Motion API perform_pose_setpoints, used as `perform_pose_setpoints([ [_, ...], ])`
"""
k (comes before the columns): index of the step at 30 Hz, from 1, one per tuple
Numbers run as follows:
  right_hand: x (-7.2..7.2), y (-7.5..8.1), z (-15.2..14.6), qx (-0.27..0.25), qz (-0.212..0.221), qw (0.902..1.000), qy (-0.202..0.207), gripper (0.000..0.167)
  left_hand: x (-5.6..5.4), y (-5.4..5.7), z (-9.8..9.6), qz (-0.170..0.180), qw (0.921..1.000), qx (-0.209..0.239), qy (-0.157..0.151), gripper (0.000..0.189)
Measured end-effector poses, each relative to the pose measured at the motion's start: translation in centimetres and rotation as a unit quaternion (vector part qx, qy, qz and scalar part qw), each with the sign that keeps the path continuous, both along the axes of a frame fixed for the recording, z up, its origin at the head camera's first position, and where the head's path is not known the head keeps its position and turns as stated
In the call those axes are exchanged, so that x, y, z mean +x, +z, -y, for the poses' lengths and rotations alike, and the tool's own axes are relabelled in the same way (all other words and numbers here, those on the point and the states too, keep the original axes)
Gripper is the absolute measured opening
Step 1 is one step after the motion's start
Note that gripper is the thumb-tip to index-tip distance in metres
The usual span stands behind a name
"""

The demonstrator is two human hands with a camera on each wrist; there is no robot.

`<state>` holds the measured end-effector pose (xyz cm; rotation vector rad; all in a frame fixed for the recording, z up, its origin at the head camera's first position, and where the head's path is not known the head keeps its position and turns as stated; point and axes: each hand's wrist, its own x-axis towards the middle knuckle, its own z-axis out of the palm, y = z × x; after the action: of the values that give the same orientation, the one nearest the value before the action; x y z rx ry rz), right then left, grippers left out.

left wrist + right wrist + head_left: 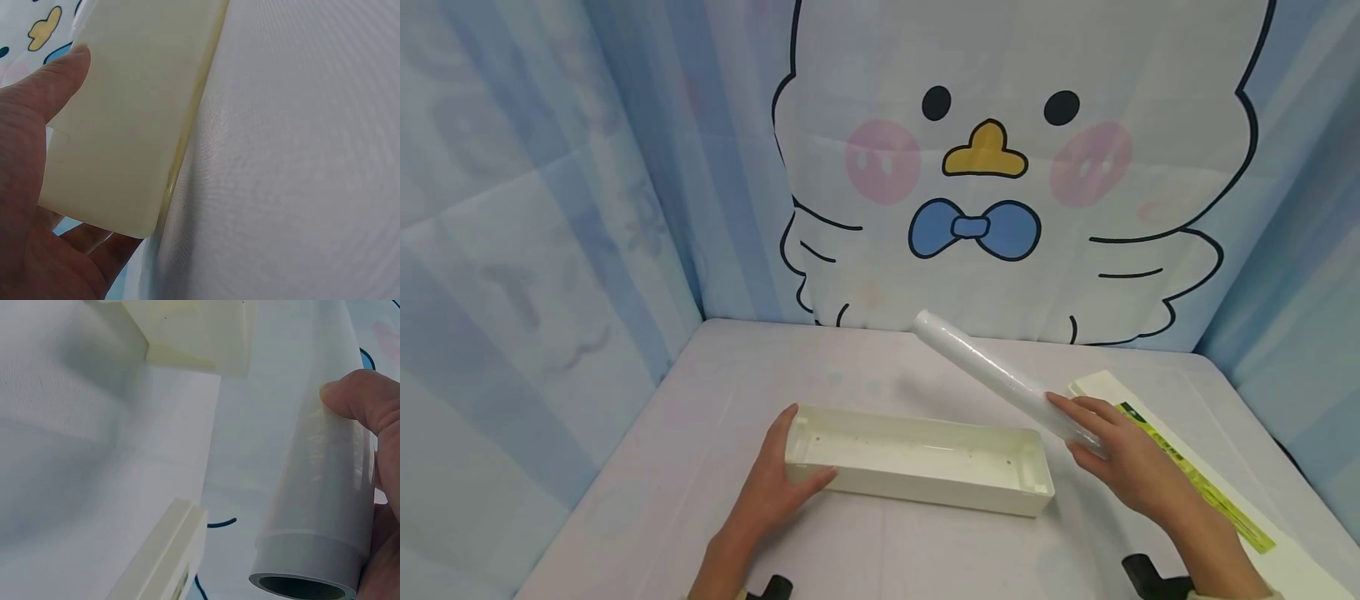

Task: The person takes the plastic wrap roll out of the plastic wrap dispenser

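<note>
A long cream plastic box (925, 490) stands with its open side up in the middle of the table, and its inside holds only a few small specks. My left hand (775, 483) grips its left end, thumb against the near wall (119, 137) and fingers round the far side. In my right hand (1135, 458) is a roll of clear plastic wrap (985, 371), raised and tilted, its far end up to the left. The thumb presses along the roll (319, 475) in the right wrist view, where the hollow core shows at the near end.
To the right lies a long cream lid-like piece (1232, 493) with a yellow-green label, partly behind my right forearm. The white-covered table (647, 475) meets patterned blue curtains (550, 250) on the left, right and back.
</note>
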<state>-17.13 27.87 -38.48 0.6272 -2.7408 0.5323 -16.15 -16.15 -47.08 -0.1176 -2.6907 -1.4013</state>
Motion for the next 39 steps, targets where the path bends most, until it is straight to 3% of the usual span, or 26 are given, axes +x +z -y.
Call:
perform_pose_setpoints([
  [15, 0.2, -1.0, -1.4, 0.001, -0.089, 0.9959, 0.019, 0.077, 0.1, 0.1, -0.1, 0.0, 1.0, -0.009, 0.004, 0.107],
  [32, 1.4, -1.5, -2.3, -0.004, -0.047, 0.9981, -0.039, 0.071, 0.0, -0.1, 0.1, -0.003, 1.0, -0.003, -0.002, 0.106],
  [39, 1.8, -2.3, -3.0, -0.008, -0.062, 0.997, -0.044, 0.072, 0.1, -0.3, 0.1, -0.003, 1.0, -0.005, -0.001, 0.107],
])
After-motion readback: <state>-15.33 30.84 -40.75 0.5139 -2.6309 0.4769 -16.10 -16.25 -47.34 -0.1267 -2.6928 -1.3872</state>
